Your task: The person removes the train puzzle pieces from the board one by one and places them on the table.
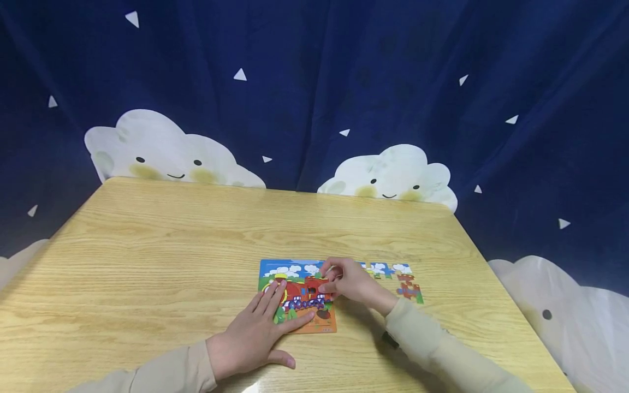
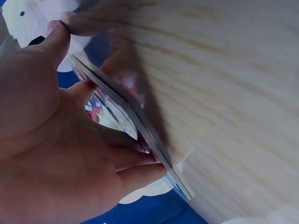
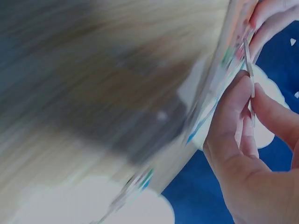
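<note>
Held item: a thin puzzle piece (image 3: 250,65), between thumb and fingers of the right hand (image 1: 351,281), seen edge-on and slanted to the board; its long axis cannot be told.
Key relation: the piece is at the right part of the puzzle board (image 1: 321,328), just left of the right palm; whether it touches the board cannot be told.
Nearer hand: the right, at the board's right edge.
Right fingers: narrow, pinching the piece.
Left fingers: wide and extended, resting on the board's near-left part; the left hand (image 1: 253,335) comes in from the near left, thumb off the board.
Board picture: red train, partly covered by both hands.
Loose pieces (image 1: 403,268): on the surface, right of the board, beyond the right wrist.
Surface (image 1: 196,245): light wood grain.
Room: dark blue curtain (image 1: 295,82) at the far side, with smiling clouds and white triangles.
</note>
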`<state>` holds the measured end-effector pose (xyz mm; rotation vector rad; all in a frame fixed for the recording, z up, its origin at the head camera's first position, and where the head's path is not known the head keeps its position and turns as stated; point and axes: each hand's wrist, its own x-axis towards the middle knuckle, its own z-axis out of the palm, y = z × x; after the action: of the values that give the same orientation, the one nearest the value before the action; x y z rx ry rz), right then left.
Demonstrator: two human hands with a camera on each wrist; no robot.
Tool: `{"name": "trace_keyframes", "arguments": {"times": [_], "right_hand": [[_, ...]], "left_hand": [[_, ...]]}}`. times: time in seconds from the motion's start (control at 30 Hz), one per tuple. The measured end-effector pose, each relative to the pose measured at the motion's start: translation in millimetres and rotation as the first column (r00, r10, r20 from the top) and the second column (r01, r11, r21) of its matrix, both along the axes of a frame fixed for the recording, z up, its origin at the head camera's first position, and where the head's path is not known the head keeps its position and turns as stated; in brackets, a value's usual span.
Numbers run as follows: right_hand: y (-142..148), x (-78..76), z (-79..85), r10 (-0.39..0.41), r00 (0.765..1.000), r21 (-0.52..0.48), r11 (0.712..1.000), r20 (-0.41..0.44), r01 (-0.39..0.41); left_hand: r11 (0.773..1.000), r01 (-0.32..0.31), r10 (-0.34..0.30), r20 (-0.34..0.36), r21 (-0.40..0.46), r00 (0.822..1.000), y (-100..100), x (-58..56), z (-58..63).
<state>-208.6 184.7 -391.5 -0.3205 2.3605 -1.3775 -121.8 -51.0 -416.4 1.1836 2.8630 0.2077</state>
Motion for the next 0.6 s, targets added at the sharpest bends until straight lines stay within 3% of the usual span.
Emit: {"name": "trace_keyframes", "arguments": {"times": [0.3,0.6], "right_hand": [[64,4.5,8.0,-0.089,0.994,0.086,0.992,-0.067,0.094],[99,7.3,8.7,-0.158,0.984,0.144,0.975,-0.077,0.168]], "left_hand": [[1.000,-0.003,0.003,0.018,-0.004,1.000,0,0.4,1.6],[1.000,-0.004,0.004,0.017,0.004,1.000,0,0.3,0.9]]}}
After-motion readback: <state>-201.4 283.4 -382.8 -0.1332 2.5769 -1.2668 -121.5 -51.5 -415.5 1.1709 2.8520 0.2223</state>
